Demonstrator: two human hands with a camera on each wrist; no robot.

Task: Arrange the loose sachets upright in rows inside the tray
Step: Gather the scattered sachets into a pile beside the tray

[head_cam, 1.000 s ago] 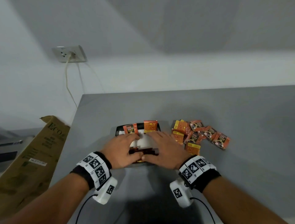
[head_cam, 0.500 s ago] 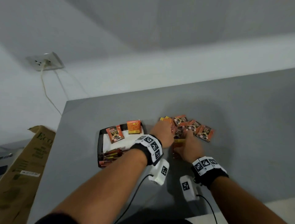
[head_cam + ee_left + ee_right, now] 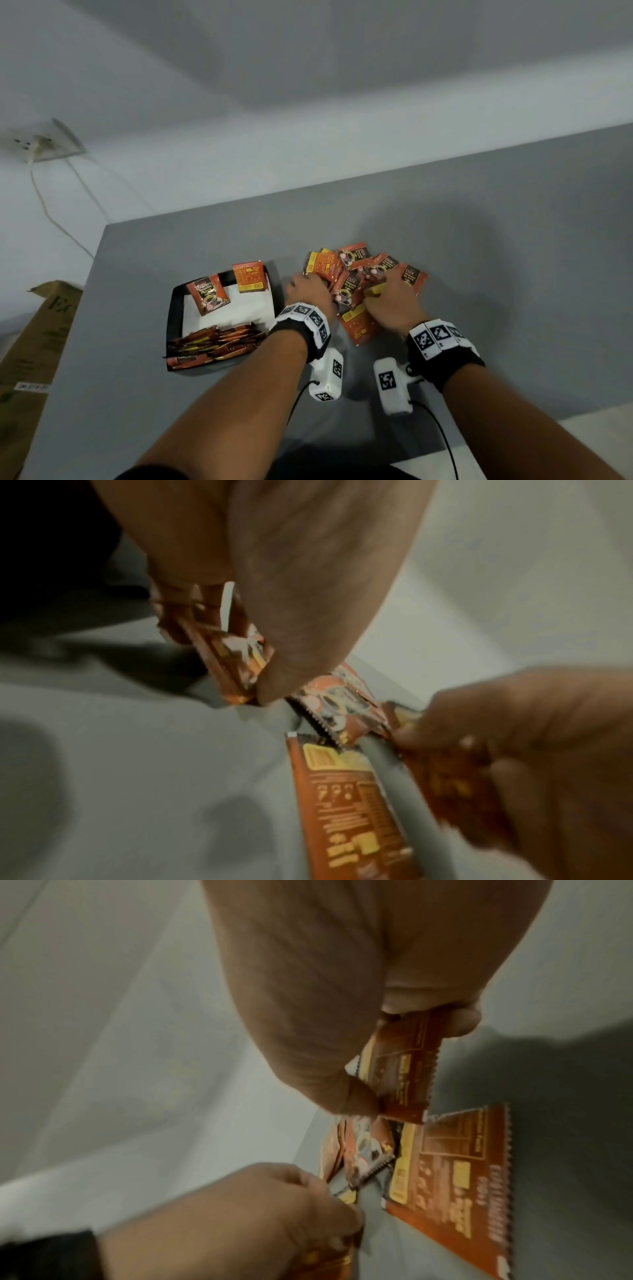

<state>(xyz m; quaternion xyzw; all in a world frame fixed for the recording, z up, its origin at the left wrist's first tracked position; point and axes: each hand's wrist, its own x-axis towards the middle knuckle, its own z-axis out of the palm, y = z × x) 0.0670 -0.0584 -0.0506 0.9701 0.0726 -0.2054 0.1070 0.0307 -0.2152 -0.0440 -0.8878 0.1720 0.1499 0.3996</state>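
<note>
A black tray (image 3: 172,318) with a white liner sits left of centre on the grey table. A row of orange-brown sachets (image 3: 219,344) stands along its near edge, and two sachets (image 3: 208,298) lean at its far edge. A pile of loose sachets (image 3: 359,270) lies to the tray's right. My left hand (image 3: 308,287) is at the pile's left side, and its fingers grip a few sachets (image 3: 236,653). My right hand (image 3: 387,291) pinches one sachet (image 3: 400,1074) between thumb and fingers. Between the hands, one sachet (image 3: 356,323) lies flat, back side up.
A cardboard box (image 3: 30,342) stands beyond the table's left edge. A wall socket (image 3: 41,144) with a hanging cable is on the wall at the far left. Bare grey table (image 3: 513,274) stretches to the right of the pile.
Both hands left the row in the tray and moved right to the loose pile. They now hold sachets taken from it.
</note>
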